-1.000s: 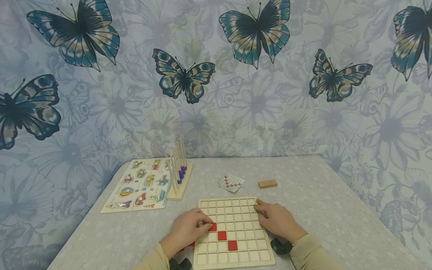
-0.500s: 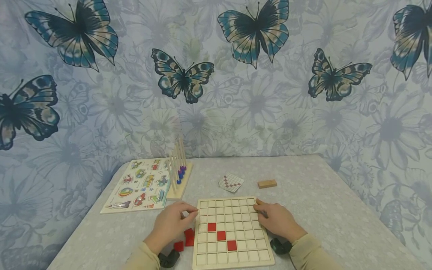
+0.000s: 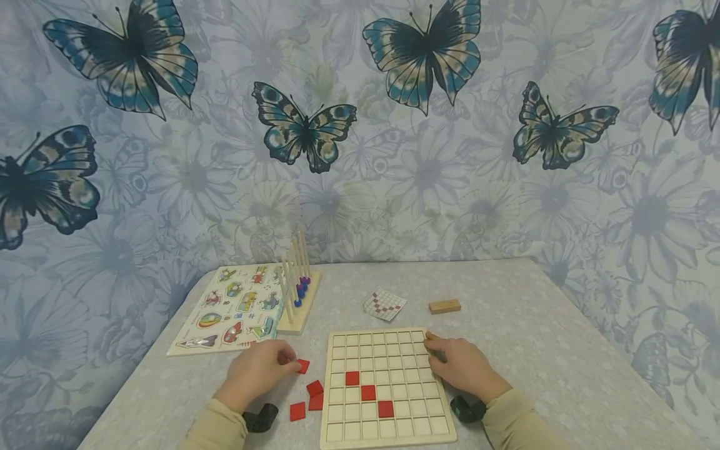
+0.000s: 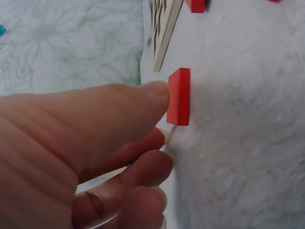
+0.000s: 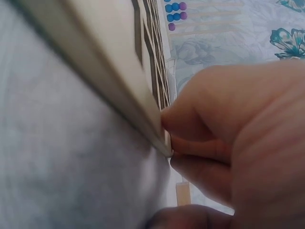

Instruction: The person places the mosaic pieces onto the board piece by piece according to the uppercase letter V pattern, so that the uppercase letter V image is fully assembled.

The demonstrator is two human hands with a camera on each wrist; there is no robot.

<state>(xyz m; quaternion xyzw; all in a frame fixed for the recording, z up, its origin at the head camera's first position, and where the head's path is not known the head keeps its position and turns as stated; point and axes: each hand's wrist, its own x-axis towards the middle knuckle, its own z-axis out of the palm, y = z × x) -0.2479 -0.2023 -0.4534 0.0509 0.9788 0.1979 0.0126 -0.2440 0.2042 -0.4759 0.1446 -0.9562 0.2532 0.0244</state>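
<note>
Tabletop; tile partly behind left hand

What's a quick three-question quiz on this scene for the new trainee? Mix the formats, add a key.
1. Count: how many red tiles sit in cells of the grid board?

2. Multiple choice: which edge of the grid board does the right hand grip?
A) the left edge
B) the right edge
C) the edge nearest the person

3. True or false: in the head view, the patterned card lies between the peg stand and the wooden block.

Key:
1. Three
2. B
3. True
</note>
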